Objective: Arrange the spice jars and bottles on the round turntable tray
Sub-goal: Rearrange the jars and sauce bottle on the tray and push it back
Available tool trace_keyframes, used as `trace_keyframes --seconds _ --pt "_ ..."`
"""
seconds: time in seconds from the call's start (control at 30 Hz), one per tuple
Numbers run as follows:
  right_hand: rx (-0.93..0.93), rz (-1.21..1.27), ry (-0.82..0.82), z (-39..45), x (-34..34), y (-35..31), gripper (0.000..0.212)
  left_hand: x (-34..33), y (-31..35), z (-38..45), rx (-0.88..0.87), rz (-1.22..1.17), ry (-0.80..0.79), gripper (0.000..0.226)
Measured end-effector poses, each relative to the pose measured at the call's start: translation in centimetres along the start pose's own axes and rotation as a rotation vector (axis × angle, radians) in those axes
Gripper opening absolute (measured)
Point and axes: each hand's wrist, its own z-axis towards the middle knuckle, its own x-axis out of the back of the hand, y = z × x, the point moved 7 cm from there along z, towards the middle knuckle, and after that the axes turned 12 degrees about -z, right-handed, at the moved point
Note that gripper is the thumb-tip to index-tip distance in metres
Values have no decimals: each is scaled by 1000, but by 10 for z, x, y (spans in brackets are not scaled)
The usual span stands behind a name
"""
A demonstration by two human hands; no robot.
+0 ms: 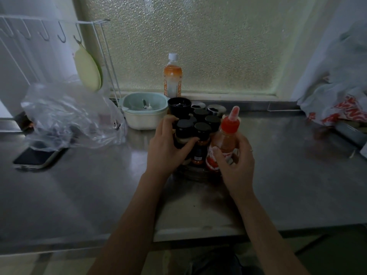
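Both my hands on bottles at the turntable tray [195,172].

My left hand [168,147] wraps a black-capped spice jar [183,133] at the tray's near-left edge; my right hand [237,163] clasps the red sauce bottle [225,139], nozzle tilted slightly right, at the near-right edge; more black-lidded jars [200,116] crowd behind on the tray, itself dark and mostly hidden; a mint bowl [144,111] sits just left on the steel counter [99,185].

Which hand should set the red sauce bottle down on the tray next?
Right. The right hand already grips the red sauce bottle at the tray's near right side, while the left hand is wrapped around a black-lidded jar.
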Motion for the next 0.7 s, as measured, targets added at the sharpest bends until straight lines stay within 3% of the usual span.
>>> trace_keyframes --seconds 0.27,0.37,0.47,0.57,0.7 --pt "-22 -20 6 0 1 1 58 4 -17 -2 98 -177 44 45" --pt "-26 -34 24 0 3 3 58 11 -24 -2 151 -344 165 23" --pt "-28 -36 36 0 4 4 61 19 -35 -2 213 -297 273 20" --pt "-29 -26 6 -1 1 3 62 10 -50 1 323 -240 194 31" --pt "-35 -12 -22 -1 -1 3 65 -4 -66 0 458 -250 75 19"
